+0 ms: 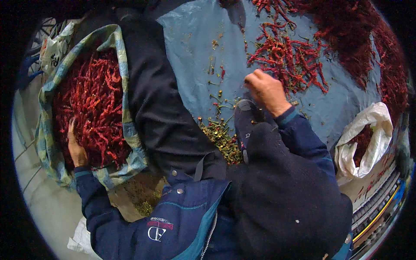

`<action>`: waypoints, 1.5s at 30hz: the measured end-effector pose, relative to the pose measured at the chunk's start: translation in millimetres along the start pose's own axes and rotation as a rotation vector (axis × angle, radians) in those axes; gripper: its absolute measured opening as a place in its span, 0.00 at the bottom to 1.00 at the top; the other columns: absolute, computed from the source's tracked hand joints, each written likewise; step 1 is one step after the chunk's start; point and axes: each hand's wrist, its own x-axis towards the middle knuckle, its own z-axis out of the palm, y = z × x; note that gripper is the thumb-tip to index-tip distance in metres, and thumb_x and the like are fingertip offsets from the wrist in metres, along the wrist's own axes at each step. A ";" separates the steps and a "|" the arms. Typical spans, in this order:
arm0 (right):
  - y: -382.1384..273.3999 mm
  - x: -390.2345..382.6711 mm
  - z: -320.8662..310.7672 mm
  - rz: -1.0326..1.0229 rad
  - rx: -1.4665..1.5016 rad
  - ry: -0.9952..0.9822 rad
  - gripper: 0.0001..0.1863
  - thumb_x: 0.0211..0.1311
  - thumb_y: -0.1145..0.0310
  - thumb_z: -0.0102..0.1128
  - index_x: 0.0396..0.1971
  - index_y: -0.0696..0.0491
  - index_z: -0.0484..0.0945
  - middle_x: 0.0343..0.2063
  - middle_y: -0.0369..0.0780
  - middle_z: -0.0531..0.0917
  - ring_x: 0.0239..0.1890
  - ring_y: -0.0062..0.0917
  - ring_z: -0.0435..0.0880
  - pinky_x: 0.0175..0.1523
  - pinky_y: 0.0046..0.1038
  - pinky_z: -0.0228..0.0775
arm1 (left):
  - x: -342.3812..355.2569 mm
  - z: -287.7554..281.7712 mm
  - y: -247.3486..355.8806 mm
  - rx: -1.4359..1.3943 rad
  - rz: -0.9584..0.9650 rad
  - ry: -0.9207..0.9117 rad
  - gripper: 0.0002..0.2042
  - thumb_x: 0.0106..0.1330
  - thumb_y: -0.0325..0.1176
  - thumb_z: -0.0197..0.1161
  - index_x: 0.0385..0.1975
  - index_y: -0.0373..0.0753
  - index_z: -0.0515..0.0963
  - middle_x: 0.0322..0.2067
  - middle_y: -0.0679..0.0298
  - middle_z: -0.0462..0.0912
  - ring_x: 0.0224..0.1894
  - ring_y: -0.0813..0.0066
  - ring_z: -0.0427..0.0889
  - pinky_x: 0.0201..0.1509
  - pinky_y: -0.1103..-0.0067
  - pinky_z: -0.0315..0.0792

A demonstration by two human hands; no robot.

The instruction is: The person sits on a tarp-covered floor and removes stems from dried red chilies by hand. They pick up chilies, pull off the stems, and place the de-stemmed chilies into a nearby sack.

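My left hand (77,148) rests on the dried red chilies (97,104) that fill a checked green-and-white cloth sack (119,50) at the left. Its visible fingers are stretched out, and it holds nothing that I can see. Over the blue sheet (186,56), my right hand (268,92) is closed with the fingers curled together; whatever they may hold is hidden. Just beyond it lies a loose spread of red chilies (290,60). Between my legs is a heap of green-brown chili stems (223,141), with a few more stems scattered up the sheet.
My dark-trousered legs stretch out on both sides of the stem heap. A large mound of dark red chilies (346,37) covers the far right. A white woven sack (383,123) with its mouth rolled back stands at the right, red chilies inside.
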 end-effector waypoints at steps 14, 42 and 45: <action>-32.6 -21.8 -63.6 0.536 1.131 0.378 0.06 0.70 0.72 0.62 0.43 0.58 0.81 0.30 0.34 0.84 0.30 0.16 0.82 0.35 0.20 0.74 | -13.0 138.7 188.8 0.034 0.310 -0.130 0.14 0.70 0.25 0.58 0.54 0.35 0.80 0.53 0.55 0.83 0.57 0.61 0.80 0.65 0.69 0.70; -59.9 -32.0 -28.4 0.610 1.941 -0.042 0.12 0.74 0.64 0.54 0.31 0.56 0.78 0.25 0.32 0.78 0.26 0.16 0.76 0.31 0.20 0.68 | -38.9 329.6 257.9 -1.032 -0.122 -0.914 0.07 0.72 0.29 0.60 0.43 0.33 0.79 0.34 0.66 0.84 0.37 0.78 0.82 0.44 0.79 0.77; -47.3 -42.2 -15.1 0.625 1.743 -0.126 0.13 0.74 0.64 0.55 0.30 0.54 0.78 0.23 0.32 0.78 0.25 0.15 0.76 0.30 0.20 0.67 | -34.4 339.8 236.3 -1.011 -0.345 -0.810 0.08 0.75 0.31 0.55 0.44 0.34 0.78 0.29 0.69 0.80 0.33 0.81 0.79 0.38 0.80 0.74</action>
